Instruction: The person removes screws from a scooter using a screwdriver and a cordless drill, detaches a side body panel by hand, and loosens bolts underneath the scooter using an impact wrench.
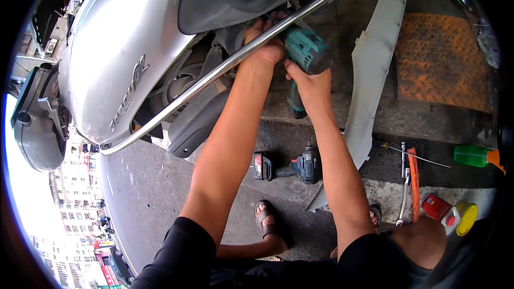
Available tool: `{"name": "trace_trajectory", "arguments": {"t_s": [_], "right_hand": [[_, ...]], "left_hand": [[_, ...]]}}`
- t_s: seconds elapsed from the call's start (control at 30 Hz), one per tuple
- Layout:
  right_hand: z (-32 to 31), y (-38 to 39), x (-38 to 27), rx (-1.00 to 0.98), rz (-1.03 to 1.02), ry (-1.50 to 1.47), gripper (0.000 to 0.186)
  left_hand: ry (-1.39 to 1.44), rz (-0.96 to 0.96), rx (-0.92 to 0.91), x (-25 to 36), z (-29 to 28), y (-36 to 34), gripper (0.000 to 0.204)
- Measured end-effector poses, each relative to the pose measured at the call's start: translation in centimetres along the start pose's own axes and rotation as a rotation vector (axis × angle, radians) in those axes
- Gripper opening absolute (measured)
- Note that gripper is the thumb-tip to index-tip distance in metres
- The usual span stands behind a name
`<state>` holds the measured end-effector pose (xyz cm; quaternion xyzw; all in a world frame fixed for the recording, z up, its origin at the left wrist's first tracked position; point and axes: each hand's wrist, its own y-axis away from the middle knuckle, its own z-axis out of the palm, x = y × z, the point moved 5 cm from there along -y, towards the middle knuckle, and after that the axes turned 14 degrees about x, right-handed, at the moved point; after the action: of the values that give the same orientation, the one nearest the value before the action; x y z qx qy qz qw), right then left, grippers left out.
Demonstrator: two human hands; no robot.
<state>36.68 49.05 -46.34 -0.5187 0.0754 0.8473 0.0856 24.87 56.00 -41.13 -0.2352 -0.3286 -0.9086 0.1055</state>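
Note:
My right hand (311, 83) is wrapped round the grip of a teal and black cordless drill (306, 45). The drill's nose points up and away, in under the dark lower edge of a silver scooter body (120, 43). Beside the nose is my left hand (265, 45), palm up, its fingers curled at the underside of the body. The body and a chrome bar (214, 69) partly cover those fingers, and whatever they pinch is hidden. The bar slants across in front of my left hand.
Below my arms lie a second cordless driver (306, 167) and a battery pack (262, 166). A long grey trim panel (369, 69) stands right of the drill, near a rusty tread plate (444, 64). Wrenches (404, 195), a green bottle (471, 156) and a red container (436, 207) lie at right.

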Motion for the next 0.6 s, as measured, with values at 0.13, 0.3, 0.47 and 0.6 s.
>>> {"name": "trace_trajectory", "arguments": {"t_s": [0.13, 0.3, 0.47, 0.6], "right_hand": [[0.7, 0.4, -0.4, -0.05, 0.045, -0.062, 0.03], [-0.7, 0.5, -0.7, -0.062, 0.103, -0.189, 0.029], [-2.9, 1.7, -2.4, -0.109, 0.096, -0.151, 0.025], [-5.9, 4.1, -2.6, -0.077, 0.198, -0.184, 0.034]], "left_hand": [[0.076, -0.042, -0.158, 1.3, -0.5, -2.5, 0.039], [0.13, -0.024, -0.165, -0.3, 0.1, -2.0, 0.03], [0.232, -0.062, -0.045, -2.5, -0.5, -0.6, 0.018], [0.117, -0.07, -0.005, -5.2, -4.1, -0.5, 0.015]]}}
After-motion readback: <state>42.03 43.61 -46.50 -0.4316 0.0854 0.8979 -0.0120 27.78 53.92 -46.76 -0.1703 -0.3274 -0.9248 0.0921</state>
